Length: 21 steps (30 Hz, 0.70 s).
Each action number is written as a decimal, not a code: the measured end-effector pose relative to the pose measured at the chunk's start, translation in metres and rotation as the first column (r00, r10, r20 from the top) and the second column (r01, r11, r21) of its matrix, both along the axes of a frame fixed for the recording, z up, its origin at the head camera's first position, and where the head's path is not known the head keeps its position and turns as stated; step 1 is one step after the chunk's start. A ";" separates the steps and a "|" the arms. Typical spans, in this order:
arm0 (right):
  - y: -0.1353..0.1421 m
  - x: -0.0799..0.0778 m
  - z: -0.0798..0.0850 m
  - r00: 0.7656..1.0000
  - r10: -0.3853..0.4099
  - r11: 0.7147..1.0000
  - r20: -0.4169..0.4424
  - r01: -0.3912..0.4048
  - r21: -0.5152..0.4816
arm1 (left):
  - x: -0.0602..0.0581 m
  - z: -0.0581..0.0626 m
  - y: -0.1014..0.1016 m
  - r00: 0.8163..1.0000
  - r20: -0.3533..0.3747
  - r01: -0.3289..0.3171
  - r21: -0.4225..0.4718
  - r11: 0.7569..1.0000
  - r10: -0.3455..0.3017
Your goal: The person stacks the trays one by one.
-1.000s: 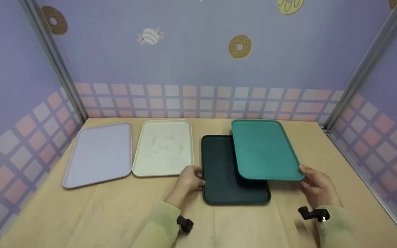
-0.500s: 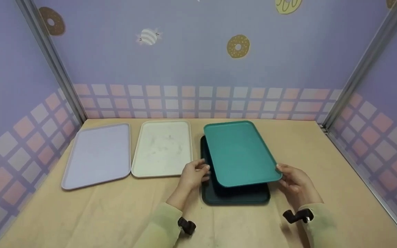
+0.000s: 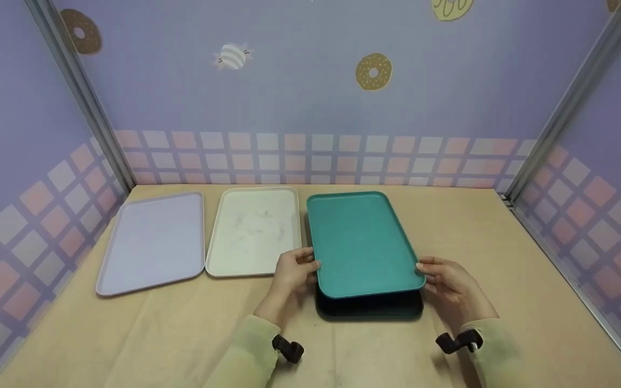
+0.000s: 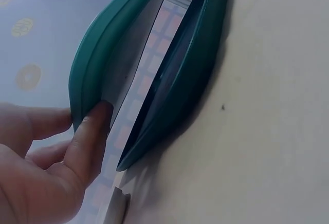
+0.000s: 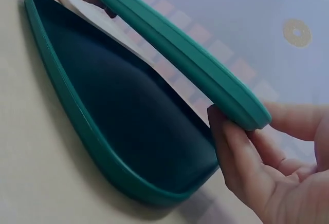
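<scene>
A teal tray (image 3: 361, 242) hovers just above a dark green tray (image 3: 370, 307) that lies on the table. My left hand (image 3: 297, 269) grips the teal tray's near left corner, thumb under the rim (image 4: 87, 95). On the near right corner my right hand (image 3: 442, 277) holds the same tray, fingers curled under its edge (image 5: 241, 112). In both wrist views a gap shows between the teal tray and the dark green tray (image 5: 128, 131) below it (image 4: 175, 80).
A cream tray (image 3: 254, 231) and a lilac tray (image 3: 154, 242) lie side by side to the left on the tan table (image 3: 504, 253). Purple patterned walls close in the back and both sides. Bare tabletop lies to the right and near me.
The teal tray has moved left from beside the dark green tray to directly over it. My left hand left the dark tray's edge and took the teal tray's corner.
</scene>
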State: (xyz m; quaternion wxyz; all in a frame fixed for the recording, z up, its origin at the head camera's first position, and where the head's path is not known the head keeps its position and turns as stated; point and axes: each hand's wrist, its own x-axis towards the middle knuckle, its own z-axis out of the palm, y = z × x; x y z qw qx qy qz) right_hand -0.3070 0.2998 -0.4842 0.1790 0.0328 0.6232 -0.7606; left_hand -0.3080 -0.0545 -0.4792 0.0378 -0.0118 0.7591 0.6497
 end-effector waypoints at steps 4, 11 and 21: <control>-0.004 0.000 0.001 0.998 -0.055 0.993 -0.033 0.058 0.105 | 0.000 -0.001 0.000 1.000 -0.005 0.006 -0.022 1.000 -0.006; -0.011 0.001 0.000 0.980 -0.187 0.953 -0.064 0.197 0.229 | 0.003 -0.005 0.003 0.998 0.036 0.046 -0.006 0.999 -0.046; -0.013 0.000 -0.009 0.975 -0.205 0.896 -0.084 0.222 0.385 | 0.004 -0.009 0.006 0.998 -0.001 0.069 -0.114 0.991 -0.069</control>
